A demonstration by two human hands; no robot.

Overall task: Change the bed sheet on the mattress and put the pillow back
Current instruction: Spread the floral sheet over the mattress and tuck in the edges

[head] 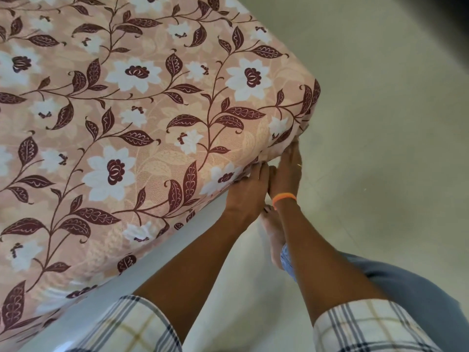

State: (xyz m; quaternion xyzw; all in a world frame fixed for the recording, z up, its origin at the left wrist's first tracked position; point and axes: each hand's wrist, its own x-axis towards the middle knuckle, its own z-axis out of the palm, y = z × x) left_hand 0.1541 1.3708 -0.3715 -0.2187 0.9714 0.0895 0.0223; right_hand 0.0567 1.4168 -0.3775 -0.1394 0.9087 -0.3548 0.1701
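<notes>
- The bed sheet [142, 128] was a dusty pink cloth printed with white flowers, dark maroon leaves and thin curling vines, with paler leaf shapes faintly behind them.
- It lay stretched smooth and flat over the top of the mattress, filling the upper left of the view, and wrapped down over the near corner on the right, where the fabric bunched into a few folds.
- The left hand [247, 191] reached to the lower edge of the sheet just beside that corner, its fingers straight and pressed against the cloth, their tips hidden under the edge.
- The right hand [286, 174], an orange band [284, 198] on its wrist, sat just beside the left, fingers extended up to the folded corner fabric; a firm grip could not be told.
- A pale bed frame rail [121, 290] ran below the sheet's near edge.
- Plaid sleeves [365, 329] covered both upper forearms above a pale floor [380, 123].
</notes>
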